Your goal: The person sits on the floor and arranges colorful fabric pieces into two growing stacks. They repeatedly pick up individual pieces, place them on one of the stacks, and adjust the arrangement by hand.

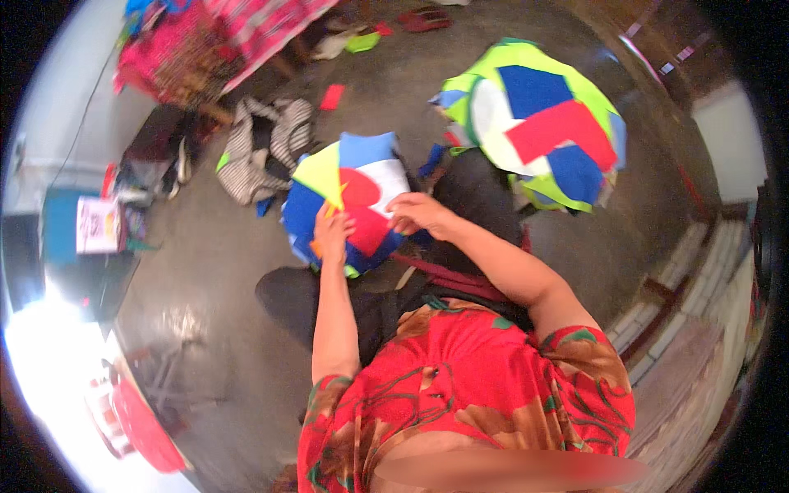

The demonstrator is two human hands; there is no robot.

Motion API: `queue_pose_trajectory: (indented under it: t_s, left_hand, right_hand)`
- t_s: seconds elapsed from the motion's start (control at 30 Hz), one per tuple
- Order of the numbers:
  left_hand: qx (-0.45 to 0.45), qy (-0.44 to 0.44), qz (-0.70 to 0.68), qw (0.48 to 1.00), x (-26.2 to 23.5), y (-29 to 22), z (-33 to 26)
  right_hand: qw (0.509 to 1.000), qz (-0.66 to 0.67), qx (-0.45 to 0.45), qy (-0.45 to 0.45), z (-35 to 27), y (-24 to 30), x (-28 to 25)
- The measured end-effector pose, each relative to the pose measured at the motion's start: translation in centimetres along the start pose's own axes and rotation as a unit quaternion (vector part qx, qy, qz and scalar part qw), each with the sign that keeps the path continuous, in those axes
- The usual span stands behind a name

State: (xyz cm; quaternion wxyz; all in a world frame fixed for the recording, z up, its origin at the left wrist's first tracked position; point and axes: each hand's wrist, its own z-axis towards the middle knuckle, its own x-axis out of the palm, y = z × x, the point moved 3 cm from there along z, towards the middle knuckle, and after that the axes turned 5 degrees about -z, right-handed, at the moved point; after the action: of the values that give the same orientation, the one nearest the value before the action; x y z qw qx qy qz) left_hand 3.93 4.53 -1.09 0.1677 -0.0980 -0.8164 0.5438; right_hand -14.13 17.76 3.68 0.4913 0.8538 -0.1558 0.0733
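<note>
Where patchwork cloth (355, 193) meets hands, bare grey concrete floor (205, 255) underneath.

This looks like a small home sewing room. Bright cloth patchwork pieces (542, 123) lie on the bare grey floor (205, 271). Striped cloth (263, 144) and scraps lie far left, near a pink pile (177, 49).

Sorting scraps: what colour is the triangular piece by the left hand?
Yellow-green triangle, clearest in the head view.
</note>
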Motion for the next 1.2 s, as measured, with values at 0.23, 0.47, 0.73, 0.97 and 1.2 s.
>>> queue_pose_trajectory:
  t_s: [0.23, 0.47, 0.73, 0.97, 1.2]
  left_hand:
    - [0.021, 0.052, 0.105, 0.993, 1.5, 1.4, -1.7]
    - [0.030, 0.027, 0.122, 0.992, 1.0, 2.4, -1.2]
    - [0.034, 0.025, 0.078, 0.996, 0.5, 3.2, -0.6]
    - [0.036, 0.022, 0.086, 0.995, 0.3, 3.2, -0.8]
    - [0.037, 0.027, 0.058, 0.997, 0.4, 3.1, -0.8]
  right_hand:
    - [0.999, -0.014, -0.017, 0.023, -0.9, 1.1, 0.4]
    - [0.997, -0.036, -0.053, 0.037, -1.6, 1.4, 1.0]
    - [0.980, -0.029, -0.194, 0.041, -6.1, 4.5, 0.2]
    - [0.779, -0.327, -0.353, -0.403, -13.4, 11.6, -9.1]
    - [0.531, -0.569, -0.284, -0.560, -14.1, 13.0, -17.0]
